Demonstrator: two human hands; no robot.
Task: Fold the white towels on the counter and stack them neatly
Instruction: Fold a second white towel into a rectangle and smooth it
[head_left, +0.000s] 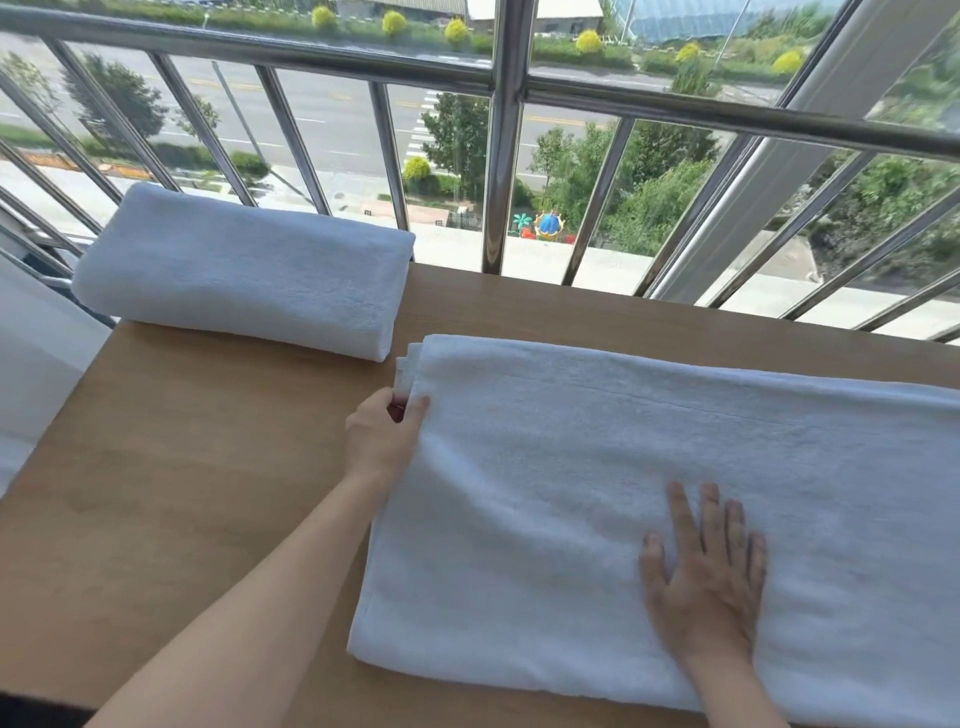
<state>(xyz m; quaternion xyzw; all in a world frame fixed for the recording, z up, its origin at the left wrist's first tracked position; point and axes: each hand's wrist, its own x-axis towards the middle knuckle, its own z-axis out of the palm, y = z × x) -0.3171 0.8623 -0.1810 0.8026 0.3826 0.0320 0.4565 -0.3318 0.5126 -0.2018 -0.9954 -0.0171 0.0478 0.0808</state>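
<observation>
The white towel (597, 467) you are working on lies flat across the right half of the table (182, 493). Its long side runs left to right and its right end passes out of the head view, so you cannot tell how far it reaches. Layered edges show at its far left corner, so it looks doubled lengthwise already, and the step in hand appears to be the next fold across its length. Your left hand (384, 441) pinches that layered corner at the left end, with the thumb on top and the fingers curled round the edge. Your right hand (711, 577) lies palm down on the near middle of the cloth, fingers straight and spread, pressing it to the table. One folded towel (244, 275) sits at the far left corner of the table, just beside the railing (498, 135) and close to the corner you hold, though not touching it. The next move likely calls for lifting the left end and carrying it rightward over the cloth. Keep the layers pinched together so they do not slide apart. Your flat hand can serve as the crease line, or move clear before the end lands. After that, the bundle goes onto the folded one.
</observation>
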